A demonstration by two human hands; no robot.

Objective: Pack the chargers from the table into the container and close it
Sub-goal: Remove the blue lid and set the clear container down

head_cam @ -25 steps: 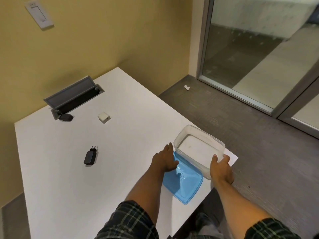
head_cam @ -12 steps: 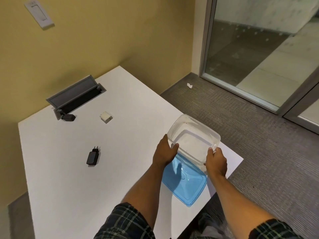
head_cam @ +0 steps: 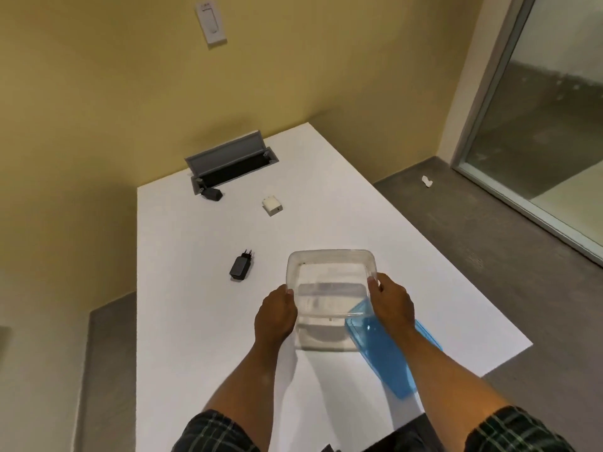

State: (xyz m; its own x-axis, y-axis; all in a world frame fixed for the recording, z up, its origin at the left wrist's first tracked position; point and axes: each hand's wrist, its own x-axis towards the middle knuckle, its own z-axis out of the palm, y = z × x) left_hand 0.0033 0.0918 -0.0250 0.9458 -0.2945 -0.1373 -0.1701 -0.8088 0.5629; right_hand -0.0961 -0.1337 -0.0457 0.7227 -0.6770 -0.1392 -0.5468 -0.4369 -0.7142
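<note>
Both hands, left hand (head_cam: 276, 316) and right hand (head_cam: 391, 303), grip the empty container (head_cam: 329, 278); three chargers (head_cam: 241, 266) and the lid (head_cam: 388, 357) remain unpacked.

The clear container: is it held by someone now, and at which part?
Yes. The left hand and the right hand hold the clear container by its two opposite side walls, near the rim.
</note>
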